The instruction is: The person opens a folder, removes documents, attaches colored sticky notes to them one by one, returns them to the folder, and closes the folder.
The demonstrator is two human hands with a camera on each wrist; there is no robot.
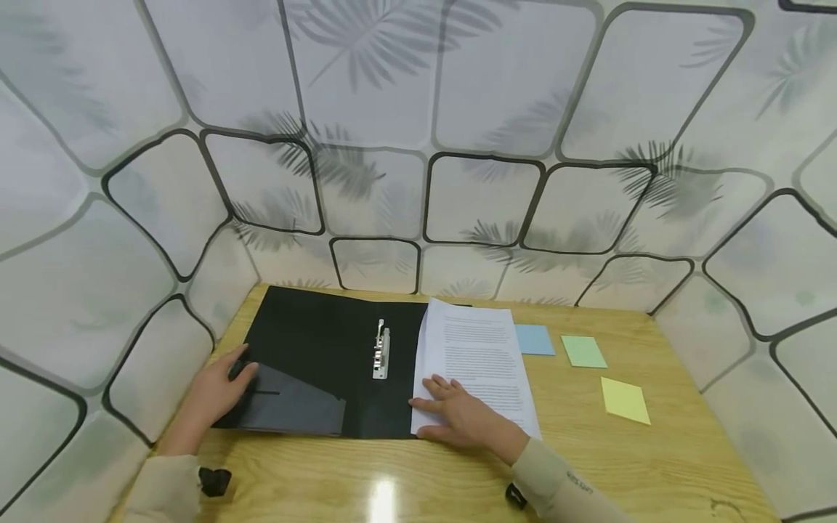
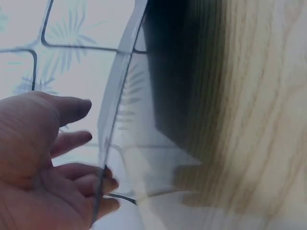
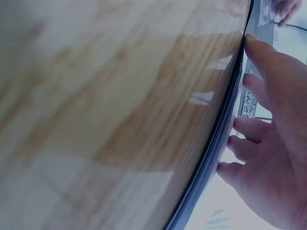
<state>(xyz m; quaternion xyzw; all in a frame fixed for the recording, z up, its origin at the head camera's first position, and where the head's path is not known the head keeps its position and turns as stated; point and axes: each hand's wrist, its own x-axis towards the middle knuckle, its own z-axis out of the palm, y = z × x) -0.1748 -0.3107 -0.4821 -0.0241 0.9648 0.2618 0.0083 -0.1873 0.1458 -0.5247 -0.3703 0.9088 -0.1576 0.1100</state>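
Observation:
A black ring-binder folder [image 1: 360, 396] lies spread on the table, with a metal clip [image 1: 381, 352] near its middle and a grey pocket [image 1: 294, 403] on the left cover. My left hand [image 1: 219, 388] is at the left cover's edge, thumb and fingers apart; the left wrist view shows fingertips overlapping the cover edge [image 2: 115, 96]. Printed white sheets [image 1: 480, 349] lie over the folder's right side. On their lower left part rests my right hand [image 1: 461, 414], fingers spread. In the right wrist view its fingertips lie along the sheets beside the folder's dark edge [image 3: 211, 139].
Right of the sheets lie a blue sticky note [image 1: 535, 340], a green one [image 1: 584, 351] and a yellow one [image 1: 625, 400] on the wooden table [image 1: 680, 457]. A patterned fabric wall [image 1: 484, 203] encloses the back and both sides.

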